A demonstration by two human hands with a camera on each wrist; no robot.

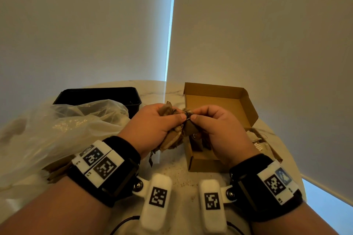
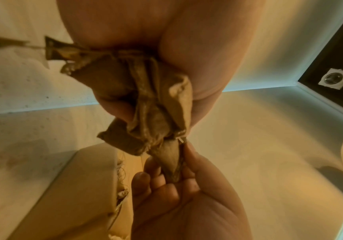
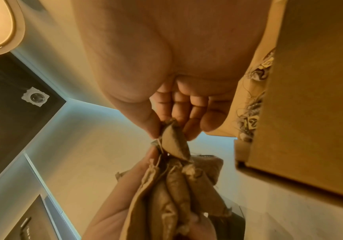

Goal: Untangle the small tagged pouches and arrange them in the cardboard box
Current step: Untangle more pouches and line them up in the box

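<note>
Both hands are up together over the table edge, thumbs nearly meeting. The left hand (image 1: pixel 152 124) has its fingers wrapped round a bunch of brown pouches (image 2: pixel 146 104), gripping them as one clump; I count about four or five in the wrist views, though the folds overlap and the number is unsure. The right hand (image 1: pixel 217 126) pinches a single pouch (image 3: pixel 173 141) between thumb and fingertips at the point where it meets the bunch. That pouch's long axis runs from the pinch toward the bunch, so it lies in line between the two hands, and a thin string shows at the joint. My read: the step in hand is teasing one pouch free, and the pull should go along that line, away from the left hand. One cardboard box (image 1: pixel 248 105) sits open directly under and beyond the right hand, so the right hand is the nearer one for dropping the pouch in. Some pouches with tags already lie inside, partly hidden by the hand, count unclear. Farther left lie one clear plastic bag (image 1: pixel 66 120) and one black tray (image 1: pixel 99 94) behind it, all on one pale marbled table (image 1: pixel 172 173).
</note>
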